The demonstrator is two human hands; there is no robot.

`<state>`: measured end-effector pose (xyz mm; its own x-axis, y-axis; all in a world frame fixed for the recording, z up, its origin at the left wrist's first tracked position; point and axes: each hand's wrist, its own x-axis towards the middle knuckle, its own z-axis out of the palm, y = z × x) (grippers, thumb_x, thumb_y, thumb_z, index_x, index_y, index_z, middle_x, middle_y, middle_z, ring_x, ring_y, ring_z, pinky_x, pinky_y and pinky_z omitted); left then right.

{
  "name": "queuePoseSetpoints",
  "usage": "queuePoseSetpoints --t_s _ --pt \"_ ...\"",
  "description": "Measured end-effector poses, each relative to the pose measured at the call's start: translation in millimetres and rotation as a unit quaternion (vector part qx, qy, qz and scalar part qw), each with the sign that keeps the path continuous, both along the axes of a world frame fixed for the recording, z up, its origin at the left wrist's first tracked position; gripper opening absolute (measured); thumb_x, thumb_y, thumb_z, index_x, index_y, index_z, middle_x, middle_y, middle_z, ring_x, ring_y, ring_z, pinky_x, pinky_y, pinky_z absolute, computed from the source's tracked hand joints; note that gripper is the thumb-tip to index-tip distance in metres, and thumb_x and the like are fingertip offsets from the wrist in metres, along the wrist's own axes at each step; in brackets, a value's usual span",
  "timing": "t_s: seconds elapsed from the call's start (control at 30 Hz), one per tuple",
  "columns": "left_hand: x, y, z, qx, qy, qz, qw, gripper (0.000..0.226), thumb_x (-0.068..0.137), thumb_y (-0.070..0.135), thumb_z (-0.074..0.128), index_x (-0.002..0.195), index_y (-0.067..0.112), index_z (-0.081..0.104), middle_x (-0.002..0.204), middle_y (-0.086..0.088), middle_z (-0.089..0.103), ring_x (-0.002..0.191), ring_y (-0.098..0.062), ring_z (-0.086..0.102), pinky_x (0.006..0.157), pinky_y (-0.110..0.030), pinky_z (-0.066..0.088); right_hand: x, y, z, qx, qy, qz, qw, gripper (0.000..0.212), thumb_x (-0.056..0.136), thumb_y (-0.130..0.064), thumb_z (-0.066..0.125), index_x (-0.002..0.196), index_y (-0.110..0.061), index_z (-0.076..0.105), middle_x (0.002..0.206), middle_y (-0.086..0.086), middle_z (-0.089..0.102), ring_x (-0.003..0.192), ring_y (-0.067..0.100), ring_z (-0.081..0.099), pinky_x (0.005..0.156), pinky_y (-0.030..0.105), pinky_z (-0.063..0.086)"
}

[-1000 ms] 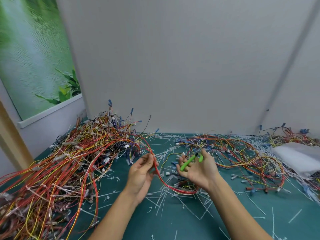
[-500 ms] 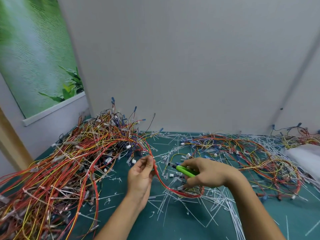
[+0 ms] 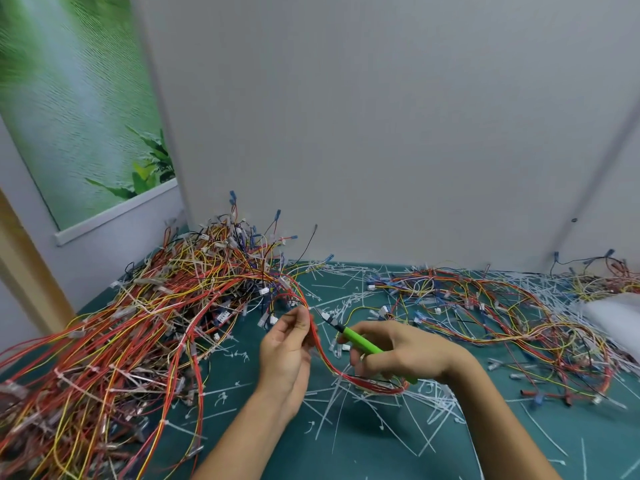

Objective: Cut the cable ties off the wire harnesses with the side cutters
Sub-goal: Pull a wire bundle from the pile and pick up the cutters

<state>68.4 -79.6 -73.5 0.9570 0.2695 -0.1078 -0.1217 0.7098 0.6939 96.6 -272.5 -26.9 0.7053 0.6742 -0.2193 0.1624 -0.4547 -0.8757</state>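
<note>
1. Pinching a red harness strand point(image 3: 367, 384) between thumb and fingertips, the left hand point(image 3: 285, 351) lifts it off the green mat point(image 3: 381, 455), probably to expose a tie to the blades
2. The right hand point(image 3: 398, 355) curls round the green-handled side cutters point(image 3: 360, 339), nose aimed toward 10 o'clock, just beside the left fingertips; blade gap too small to tell
3. Tied harnesses point(image 3: 138, 323) heap at 9 o'clock, looser ones point(image 3: 502, 306) lie at 3 o'clock and snipped ties point(image 3: 346, 407) litter 6 o'clock, which suggests sorting by side
</note>
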Motion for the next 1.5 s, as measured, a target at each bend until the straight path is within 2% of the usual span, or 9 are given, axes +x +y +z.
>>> queuePoseSetpoints --t_s 0.4,0.77,0.9,1.0,1.07,1.13,1.27,1.4,1.5 --pt "-4 -2 0 0.022 0.013 0.006 1.000 0.023 0.077 0.017 0.071 0.096 0.004 0.067 0.073 -0.004 0.061 0.067 -0.014 0.054 0.069 -0.027 0.044 -3 9 -10 0.047 0.009 -0.028 0.998 0.032 0.100 -0.031 0.067 0.126 -0.014 0.063 0.096 0.003 0.071 0.080 0.024 0.064 0.063 0.036 0.051" --pt "2 8 1 0.171 0.041 -0.033 0.984 0.014 0.096 0.021 0.064 0.097 0.008 0.068 0.070 0.005 0.064 0.069 -0.011 0.055 0.066 -0.027 0.043 9 5 -16 0.108 0.113 -0.122 0.980 0.057 0.087 -0.046 0.072 0.125 -0.005 0.062 0.096 0.008 0.073 0.074 0.022 0.067 0.057 0.030 0.052" --pt "13 16 31 0.125 0.005 -0.054 0.991 0.018 0.105 0.023 0.049 0.104 0.008 0.059 0.083 -0.001 0.065 0.065 -0.011 0.063 0.063 -0.030 0.051 25 -17 -14 0.118 0.090 -0.277 0.949 0.033 0.096 -0.034 0.070 0.119 -0.012 0.064 0.111 0.011 0.067 0.082 0.019 0.065 0.067 0.034 0.049" --pt "25 16 77 0.017 -0.055 -0.095 0.994 0.023 0.109 0.025 0.038 0.100 0.008 0.052 0.077 -0.003 0.062 0.064 -0.014 0.059 0.061 -0.031 0.052 32 -38 -10 0.121 0.143 -0.338 0.922 0.039 0.096 -0.038 0.065 0.121 -0.009 0.059 0.101 0.011 0.063 0.073 0.020 0.063 0.065 0.032 0.047" --pt "34 9 112 -0.097 -0.083 -0.117 0.985 0.030 0.110 0.026 0.034 0.089 0.011 0.048 0.067 0.000 0.053 0.055 -0.012 0.050 0.054 -0.026 0.049 31 -50 -9 0.155 0.220 -0.321 0.908 0.048 0.089 -0.044 0.068 0.121 -0.010 0.057 0.095 0.010 0.072 0.073 0.027 0.070 0.065 0.033 0.048" --pt "44 -3 141 -0.194 -0.099 -0.123 0.968 0.033 0.111 0.021 0.030 0.082 0.012 0.043 0.060 0.002 0.046 0.050 -0.011 0.042 0.049 -0.022 0.044 32 -56 -15 0.246 0.293 -0.271 0.883 0.056 0.087 -0.045 0.069 0.126 -0.008 0.056 0.114 0.015 0.071 0.095 0.045 0.072 0.068 0.039 0.055" --pt "57 -34 179 -0.280 -0.132 -0.121 0.943 0.028 0.084 -0.008 0.029 0.072 0.015 0.039 0.057 0.000 0.037 0.053 -0.011 0.032 0.053 -0.022 0.035 34 -36 -26 0.468 0.358 -0.094 0.802 0.045 0.106 -0.049 0.043 0.125 -0.010 0.054 0.148 0.026 0.050 0.138 0.055 0.045 0.083 0.050 0.059" --pt "62 -29 188 -0.331 -0.163 -0.083 0.926 0.031 0.075 -0.012 0.026 0.072 0.015 0.039 0.055 -0.003 0.036 0.057 -0.014 0.031 0.061 -0.025 0.035 34 -29 -8 0.599 0.287 -0.129 0.736 0.041 0.103 -0.044 0.047 0.115 -0.005 0.057 0.128 0.027 0.056 0.137 0.049 0.046 0.085 0.045 0.061" --pt "71 3 178 -0.293 -0.165 -0.075 0.939 0.033 0.090 -0.009 0.025 0.073 0.013 0.044 0.065 -0.003 0.041 0.059 -0.015 0.038 0.063 -0.026 0.040 31 -50 17 0.663 0.098 -0.227 0.707 0.033 0.099 -0.036 0.052 0.120 -0.010 0.053 0.121 0.023 0.062 0.114 0.039 0.065 0.083 0.039 0.061"
